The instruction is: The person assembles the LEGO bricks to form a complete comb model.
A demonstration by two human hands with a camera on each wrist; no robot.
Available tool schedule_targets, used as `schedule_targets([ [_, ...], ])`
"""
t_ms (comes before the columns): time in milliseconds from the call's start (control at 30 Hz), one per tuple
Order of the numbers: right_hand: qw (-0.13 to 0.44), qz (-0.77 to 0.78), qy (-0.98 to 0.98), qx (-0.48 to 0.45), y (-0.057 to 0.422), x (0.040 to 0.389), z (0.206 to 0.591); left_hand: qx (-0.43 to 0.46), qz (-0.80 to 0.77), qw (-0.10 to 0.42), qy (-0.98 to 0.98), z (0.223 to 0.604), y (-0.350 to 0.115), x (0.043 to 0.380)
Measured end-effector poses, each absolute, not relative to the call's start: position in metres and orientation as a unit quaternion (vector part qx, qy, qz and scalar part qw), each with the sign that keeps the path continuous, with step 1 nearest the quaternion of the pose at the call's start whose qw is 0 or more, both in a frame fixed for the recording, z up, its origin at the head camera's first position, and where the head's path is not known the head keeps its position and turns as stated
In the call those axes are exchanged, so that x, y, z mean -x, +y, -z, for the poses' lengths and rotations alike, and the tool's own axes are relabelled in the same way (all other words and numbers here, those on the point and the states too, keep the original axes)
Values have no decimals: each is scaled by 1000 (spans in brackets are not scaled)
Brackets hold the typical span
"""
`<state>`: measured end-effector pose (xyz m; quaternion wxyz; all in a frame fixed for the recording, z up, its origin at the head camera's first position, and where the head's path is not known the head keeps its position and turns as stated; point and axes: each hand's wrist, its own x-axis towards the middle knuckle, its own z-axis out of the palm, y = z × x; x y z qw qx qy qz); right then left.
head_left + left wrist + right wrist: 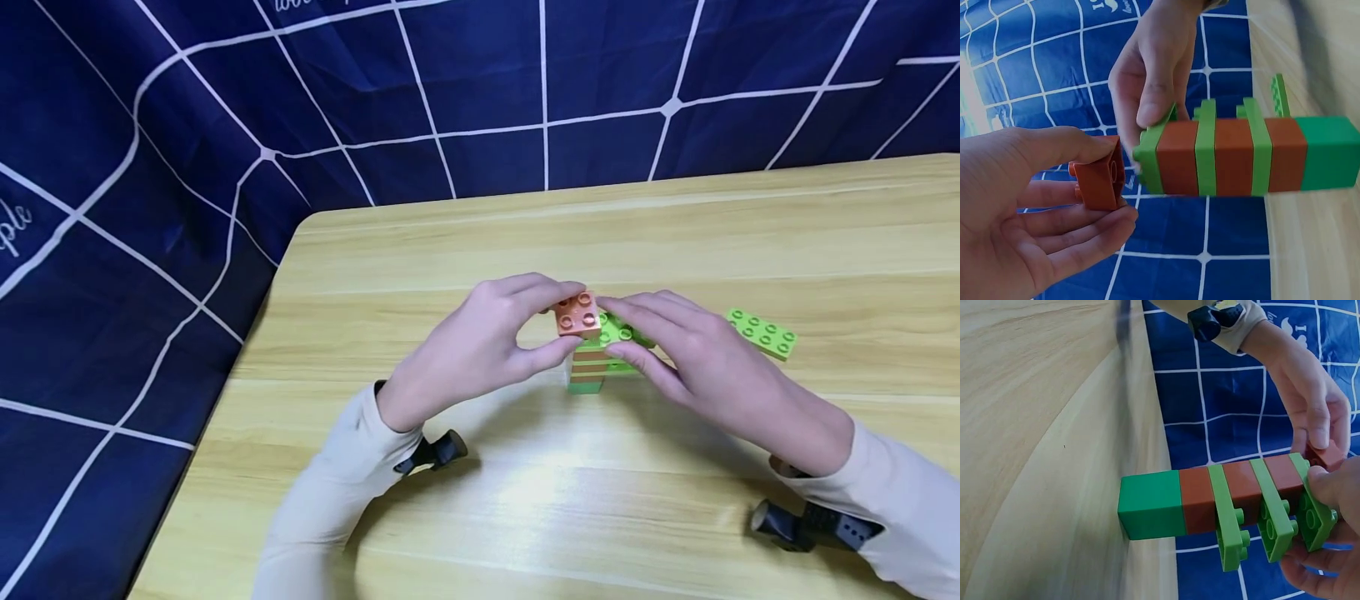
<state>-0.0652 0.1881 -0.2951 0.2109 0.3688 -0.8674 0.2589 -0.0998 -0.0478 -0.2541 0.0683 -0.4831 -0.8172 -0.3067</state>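
Observation:
My left hand (480, 333) pinches a small brown-orange toy brick (577, 318) between thumb and fingers, studs facing up. That brick is just above the top of a block tower (1235, 156) and, in the left wrist view, apart from it. A dark green brick (1150, 506) forms the tower's base on the table; brown bricks and light green plates alternate above it. Thumb and fingers of my right hand (697, 358) hold the topmost light green plate (1315, 515), which juts out to the right like the plates below it.
On the wooden table (465, 517), a loose light green plate (761, 333) with studs lies to the right, behind my right hand. A dark blue cloth (480, 92) with white lines hangs behind the table and along its left side.

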Motion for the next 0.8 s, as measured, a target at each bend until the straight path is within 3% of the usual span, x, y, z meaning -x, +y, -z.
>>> schedule_targets([
  [800, 207, -263, -867, -369, 188, 65, 295, 488, 289, 24, -823, 259, -39, 104],
])
